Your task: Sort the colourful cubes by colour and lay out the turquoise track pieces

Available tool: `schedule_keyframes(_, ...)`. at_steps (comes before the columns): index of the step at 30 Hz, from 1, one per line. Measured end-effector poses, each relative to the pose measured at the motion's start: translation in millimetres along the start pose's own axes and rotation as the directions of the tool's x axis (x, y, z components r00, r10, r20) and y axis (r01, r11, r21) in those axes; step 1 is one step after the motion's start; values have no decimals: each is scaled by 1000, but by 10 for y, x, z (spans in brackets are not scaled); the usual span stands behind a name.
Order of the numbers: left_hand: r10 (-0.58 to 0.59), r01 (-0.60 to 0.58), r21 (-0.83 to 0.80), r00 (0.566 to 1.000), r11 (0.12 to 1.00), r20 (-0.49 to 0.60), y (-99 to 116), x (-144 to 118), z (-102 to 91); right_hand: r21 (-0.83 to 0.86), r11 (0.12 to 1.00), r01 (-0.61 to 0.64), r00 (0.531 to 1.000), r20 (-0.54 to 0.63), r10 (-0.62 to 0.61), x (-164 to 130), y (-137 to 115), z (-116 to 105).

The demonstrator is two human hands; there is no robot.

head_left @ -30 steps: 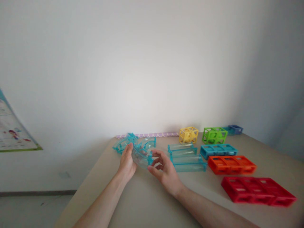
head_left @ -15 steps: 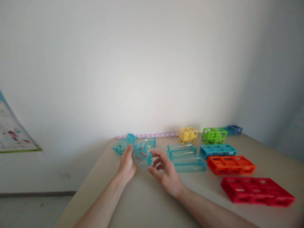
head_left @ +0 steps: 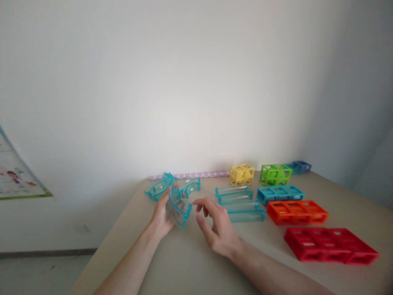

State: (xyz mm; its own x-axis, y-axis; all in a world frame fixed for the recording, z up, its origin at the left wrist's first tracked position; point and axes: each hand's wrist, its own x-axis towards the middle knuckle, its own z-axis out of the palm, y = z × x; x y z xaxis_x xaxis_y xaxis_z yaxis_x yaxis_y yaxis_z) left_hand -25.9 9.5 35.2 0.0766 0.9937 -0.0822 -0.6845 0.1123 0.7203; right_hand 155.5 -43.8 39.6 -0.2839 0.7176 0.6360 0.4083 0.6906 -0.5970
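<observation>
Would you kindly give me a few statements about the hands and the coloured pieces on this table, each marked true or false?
1. The left hand holds a curved clear-blue track piece. True.
2. The right hand grips that same curved piece. False: it is open beside it, fingers spread, with a gap between them.
3. The red frame is the coloured frame nearest the camera. True.
4. The yellow cube stands on top of the orange frame. False: it stands on the table near the wall, left of the green frame.
5. Two straight clear-blue track pieces lie to the right of the hands. True.
</observation>
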Motion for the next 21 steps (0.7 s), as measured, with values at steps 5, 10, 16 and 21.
schedule_keyframes(5,-40,41,-16,997,999,64,8,2,-10,-609,769,-196,980,-100,171,148,123,-186)
schedule_keyframes(10,-55,54,3,994,999,99,-3,20,-47,-792,457,-405,858,-156,489,119,339,-248)
schedule_keyframes(16,-50,46,31,992,998,115,-1,12,-42,-799,430,-421,839,-163,519,150,420,-190)
schedule_keyframes(21,-34,30,51,996,998,87,-6,8,-26,-783,442,-437,845,-190,499,219,471,-137)
